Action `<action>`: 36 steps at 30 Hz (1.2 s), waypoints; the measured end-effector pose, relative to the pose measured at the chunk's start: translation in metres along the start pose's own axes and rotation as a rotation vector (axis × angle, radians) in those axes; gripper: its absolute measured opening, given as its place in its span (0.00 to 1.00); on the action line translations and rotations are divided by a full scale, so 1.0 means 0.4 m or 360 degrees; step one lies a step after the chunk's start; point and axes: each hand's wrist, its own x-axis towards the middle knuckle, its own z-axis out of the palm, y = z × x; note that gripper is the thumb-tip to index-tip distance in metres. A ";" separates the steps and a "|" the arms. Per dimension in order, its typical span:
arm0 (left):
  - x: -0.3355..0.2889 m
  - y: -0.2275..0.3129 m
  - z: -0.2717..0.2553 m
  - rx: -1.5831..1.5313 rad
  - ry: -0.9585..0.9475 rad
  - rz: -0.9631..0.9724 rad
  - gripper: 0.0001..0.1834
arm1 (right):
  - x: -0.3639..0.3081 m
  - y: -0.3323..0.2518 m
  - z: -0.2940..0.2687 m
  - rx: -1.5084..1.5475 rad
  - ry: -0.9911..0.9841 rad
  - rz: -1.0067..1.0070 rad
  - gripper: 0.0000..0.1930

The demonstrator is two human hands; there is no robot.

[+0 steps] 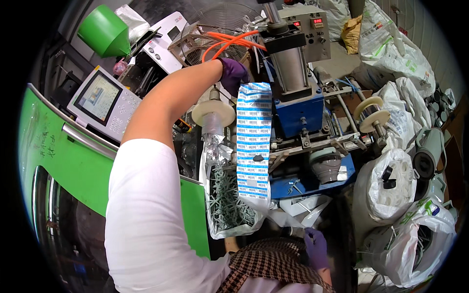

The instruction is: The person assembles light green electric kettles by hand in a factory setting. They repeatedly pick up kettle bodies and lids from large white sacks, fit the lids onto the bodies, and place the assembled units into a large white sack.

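Label strip (253, 132), blue and white, is running lengthwise between the spool (213, 110) on the left and the blue press (300, 115) on the right, its near end lying over the right side of a white-lined tub (229, 234) of grey-green pieces (223, 198). A small dark piece (258, 158) is resting on its face. The left hand (234, 74), purple-gloved, is sitting just beside the strip's far end; its fingers are being hidden by the hand itself, so cannot tell if they are gripping. The right hand (316, 248), same glove, is standing near the body, fingers seemingly closing together on the tail of clear film (285, 218) that is trailing off the strip's near end. Handling, judging by looks: strip is seeming light, thin and bendy, probably slick under gloves and prone to creasing; film is looking even softer. Best holds are looking like both side edges near an end, keeping off the middle where the dark piece is lying.
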 end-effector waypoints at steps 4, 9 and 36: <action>-0.045 0.059 0.000 -0.0246 0.0124 -0.0483 0.19 | 0.067 -0.109 0.006 -0.0211 -0.0072 -0.0252 0.15; -0.104 0.135 -0.022 -0.0598 0.0321 -0.0729 0.31 | 0.046 0.029 0.097 -0.0177 -0.0303 -0.0254 0.16; -0.857 0.691 0.438 -0.2362 0.3591 -0.1591 0.14 | 0.015 -0.019 0.269 -0.0912 -0.1080 -0.0460 0.21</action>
